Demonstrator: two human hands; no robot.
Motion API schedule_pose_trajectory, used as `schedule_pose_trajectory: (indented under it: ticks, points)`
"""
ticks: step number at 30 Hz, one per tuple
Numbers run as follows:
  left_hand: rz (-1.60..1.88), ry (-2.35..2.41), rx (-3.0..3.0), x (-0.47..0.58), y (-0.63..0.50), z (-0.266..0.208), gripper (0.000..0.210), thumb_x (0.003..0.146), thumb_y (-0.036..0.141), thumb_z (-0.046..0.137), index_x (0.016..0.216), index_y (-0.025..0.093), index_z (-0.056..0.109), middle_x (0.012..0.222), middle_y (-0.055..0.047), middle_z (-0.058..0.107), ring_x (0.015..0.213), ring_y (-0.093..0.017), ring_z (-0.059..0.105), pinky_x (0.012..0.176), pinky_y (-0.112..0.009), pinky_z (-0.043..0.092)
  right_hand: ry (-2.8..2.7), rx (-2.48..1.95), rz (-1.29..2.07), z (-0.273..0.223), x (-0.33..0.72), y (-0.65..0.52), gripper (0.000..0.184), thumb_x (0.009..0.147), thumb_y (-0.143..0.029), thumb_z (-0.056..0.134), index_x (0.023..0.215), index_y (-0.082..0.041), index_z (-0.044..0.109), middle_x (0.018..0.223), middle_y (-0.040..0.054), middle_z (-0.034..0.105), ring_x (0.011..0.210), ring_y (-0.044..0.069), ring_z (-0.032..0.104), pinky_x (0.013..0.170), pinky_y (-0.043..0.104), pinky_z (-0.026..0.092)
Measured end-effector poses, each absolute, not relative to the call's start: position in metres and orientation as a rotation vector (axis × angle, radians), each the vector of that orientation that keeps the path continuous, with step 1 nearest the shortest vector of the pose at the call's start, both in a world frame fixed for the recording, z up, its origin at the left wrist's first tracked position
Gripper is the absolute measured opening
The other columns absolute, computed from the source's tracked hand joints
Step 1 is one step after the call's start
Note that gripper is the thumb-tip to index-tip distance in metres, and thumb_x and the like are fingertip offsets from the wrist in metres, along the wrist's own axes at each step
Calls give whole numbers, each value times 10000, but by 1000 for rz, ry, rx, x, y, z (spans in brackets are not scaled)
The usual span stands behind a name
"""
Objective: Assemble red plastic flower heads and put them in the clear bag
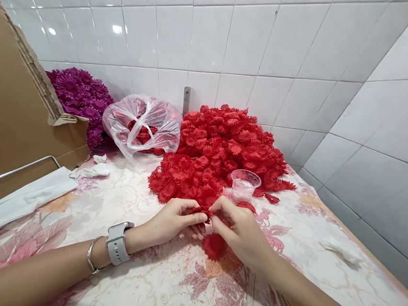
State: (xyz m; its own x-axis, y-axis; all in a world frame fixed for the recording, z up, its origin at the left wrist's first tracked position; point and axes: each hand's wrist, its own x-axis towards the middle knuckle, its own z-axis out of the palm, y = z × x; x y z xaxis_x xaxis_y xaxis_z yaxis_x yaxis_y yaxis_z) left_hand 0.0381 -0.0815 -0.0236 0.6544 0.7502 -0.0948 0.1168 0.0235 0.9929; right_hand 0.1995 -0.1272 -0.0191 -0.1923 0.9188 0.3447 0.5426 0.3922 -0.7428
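Observation:
Between my two hands is a small red fabric flower (pixel 200 211), partly hidden by the fingers. My left hand (pixel 176 220), with a watch and a bangle on its wrist, pinches the flower from the left. On the other side, the fingertips of my right hand (pixel 240 228) are closed at the flower's edge. Below them a red flower piece (pixel 214 247) lies on the table. A big heap of red flowers (pixel 222 150) rises just beyond the hands. Close behind my right hand stands a clear plastic cup (pixel 245 183).
Left of the heap sits a clear plastic bag (pixel 143 128) with red flowers inside. Purple flowers (pixel 82 98) are piled behind a cardboard box (pixel 22 92). A white cloth (pixel 30 194) lies at the left on the floral tablecloth (pixel 122 289). Tiled walls (pixel 211 38) close off the back and right.

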Motion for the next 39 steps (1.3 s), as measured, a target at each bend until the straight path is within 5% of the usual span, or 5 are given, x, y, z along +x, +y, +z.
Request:
schedule_pose_trajectory:
  ticks: [15, 25, 29, 34, 39]
  points:
    - [654, 724, 1365, 39, -82, -21, 245, 709, 365, 630, 735, 128, 572, 675, 11, 615, 590, -96, 591, 548, -188, 483, -1820, -1311, 546, -20, 198, -127, 129, 809, -188, 425, 681, -206, 421, 601, -29, 517, 539, 124, 491, 512, 236, 376]
    - [608, 631, 1268, 36, -85, -12, 207, 735, 334, 615, 769, 136, 564, 730, -41, 678, 682, -145, 652, 696, -266, 509, -1182, -1179, 1033, -24, 192, -125, 98, 809, -262, 394, 729, -226, 348, 591, -42, 532, 500, 126, 562, 494, 262, 470]
    - [643, 741, 1273, 35, -82, -13, 236, 720, 352, 626, 732, 124, 564, 678, -51, 681, 622, -133, 649, 598, -222, 502, -1284, -1381, 908, -19, 206, -115, 177, 772, -303, 455, 666, -218, 341, 556, -35, 540, 444, 127, 554, 455, 257, 435]
    - [607, 905, 1313, 35, -83, -13, 311, 704, 410, 615, 597, 139, 508, 460, -10, 602, 376, -95, 544, 382, -174, 397, -1692, -1578, 235, -14, 212, -116, 291, 715, -296, 568, 561, -219, 333, 457, -62, 403, 419, 103, 397, 440, 242, 306]
    - [622, 951, 1472, 33, -84, -15, 337, 688, 409, 626, 523, 145, 499, 360, 61, 443, 297, -50, 401, 322, -159, 311, -1847, -1272, 649, -12, 200, -129, 154, 805, -307, 510, 710, -201, 453, 608, -35, 517, 518, 98, 469, 482, 212, 372]
